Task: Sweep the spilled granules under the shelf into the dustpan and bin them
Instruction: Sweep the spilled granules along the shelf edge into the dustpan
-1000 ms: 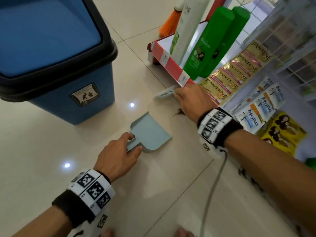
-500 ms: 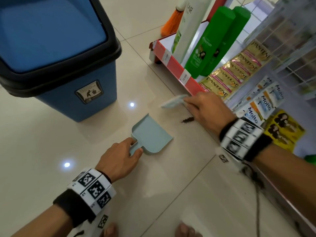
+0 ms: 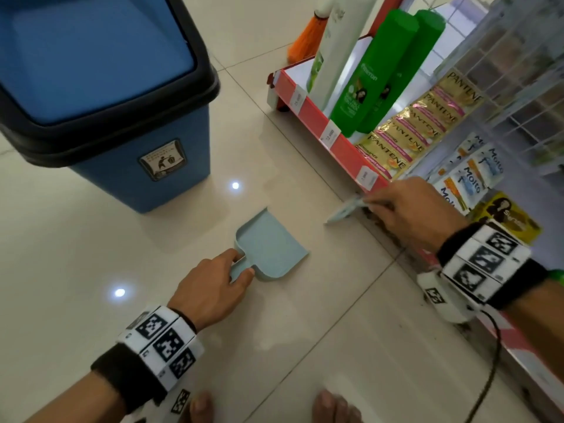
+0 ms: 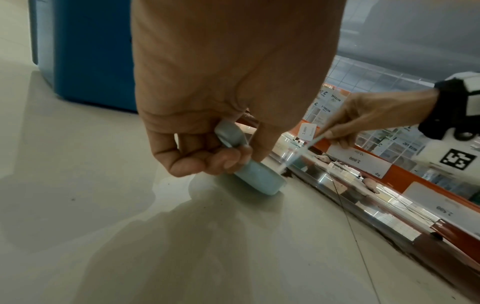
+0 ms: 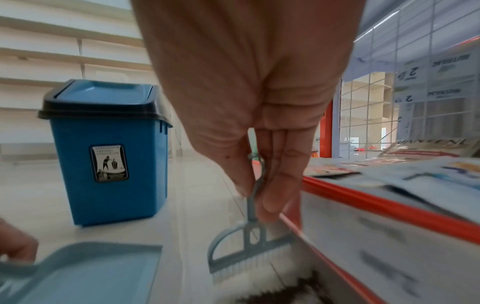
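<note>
Bin (image 3: 128,166): standing on the floor tiles at far left, lid closed.
Left hand (image 3: 210,288): gripping the dustpan (image 3: 268,248) handle, pan lying flat on the floor.
Right hand (image 3: 418,215): pinching the small brush (image 5: 249,251), bristles touching dark granules (image 5: 293,292) at the shelf (image 3: 323,123) base.

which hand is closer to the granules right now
Right. The right hand holds the brush at the shelf's foot, bristles right beside the dark granules. The left hand grips the dustpan handle out on the open floor, farther from them.
</note>
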A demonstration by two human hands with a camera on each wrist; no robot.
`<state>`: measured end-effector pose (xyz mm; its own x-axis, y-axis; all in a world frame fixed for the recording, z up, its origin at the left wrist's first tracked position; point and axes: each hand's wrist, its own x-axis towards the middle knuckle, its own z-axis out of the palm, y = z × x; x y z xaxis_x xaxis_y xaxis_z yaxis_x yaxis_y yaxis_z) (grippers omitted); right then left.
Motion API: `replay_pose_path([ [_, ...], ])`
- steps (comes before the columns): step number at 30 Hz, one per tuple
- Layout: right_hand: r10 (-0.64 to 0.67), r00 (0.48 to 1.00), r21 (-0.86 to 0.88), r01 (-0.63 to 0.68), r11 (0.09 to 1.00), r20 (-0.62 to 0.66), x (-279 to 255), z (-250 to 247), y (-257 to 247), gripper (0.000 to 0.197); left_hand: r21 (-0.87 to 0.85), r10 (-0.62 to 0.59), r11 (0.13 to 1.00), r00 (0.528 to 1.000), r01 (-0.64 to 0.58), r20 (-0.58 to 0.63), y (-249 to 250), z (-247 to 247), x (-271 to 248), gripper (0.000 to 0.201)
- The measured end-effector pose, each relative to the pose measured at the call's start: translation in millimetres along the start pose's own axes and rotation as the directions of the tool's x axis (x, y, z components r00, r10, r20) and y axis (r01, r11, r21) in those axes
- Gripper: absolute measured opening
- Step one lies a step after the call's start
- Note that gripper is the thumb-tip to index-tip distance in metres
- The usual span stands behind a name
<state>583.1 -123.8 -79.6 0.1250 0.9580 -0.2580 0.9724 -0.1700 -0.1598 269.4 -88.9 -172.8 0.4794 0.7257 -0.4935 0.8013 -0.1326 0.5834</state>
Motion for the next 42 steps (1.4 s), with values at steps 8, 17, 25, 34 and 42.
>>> replay_pose_path([
  [8, -0.079, 0.992, 0.199, 0.097, 0.975, -0.096, 33, 38, -37, 0.027, -0.012, -0.017, 1.000, 1.000, 0.017, -0.015, -5, 1, -12, 0.039],
  [17, -0.010, 0.999, -0.011, 0.011, 1.000, 0.053, -43, 21, 24, 0.031, -0.031, 0.003, 0.999, 0.999, -0.004, -0.039, -19, -3, -18, 0.030],
  [25, 0.092, 0.964, -0.031, -0.103, 0.994, -0.250, 6, 63, -27, 0.020, -0.056, 0.070, 0.996, 0.997, -0.071, -0.018, 1, 10, 4, 0.034],
  [34, 0.440, 0.896, -0.063, -0.444, 0.894, -0.060, -11, 82, -13, 0.010, -0.110, 0.129, 0.985, 0.991, -0.132, -0.037, 15, 13, 23, 0.023],
  [42, 0.290, 0.943, -0.068, -0.304, 0.950, -0.161, -28, 45, -21, 0.022, -0.160, 0.112, 0.979, 0.991, -0.124, -0.077, 16, 5, 32, 0.025],
])
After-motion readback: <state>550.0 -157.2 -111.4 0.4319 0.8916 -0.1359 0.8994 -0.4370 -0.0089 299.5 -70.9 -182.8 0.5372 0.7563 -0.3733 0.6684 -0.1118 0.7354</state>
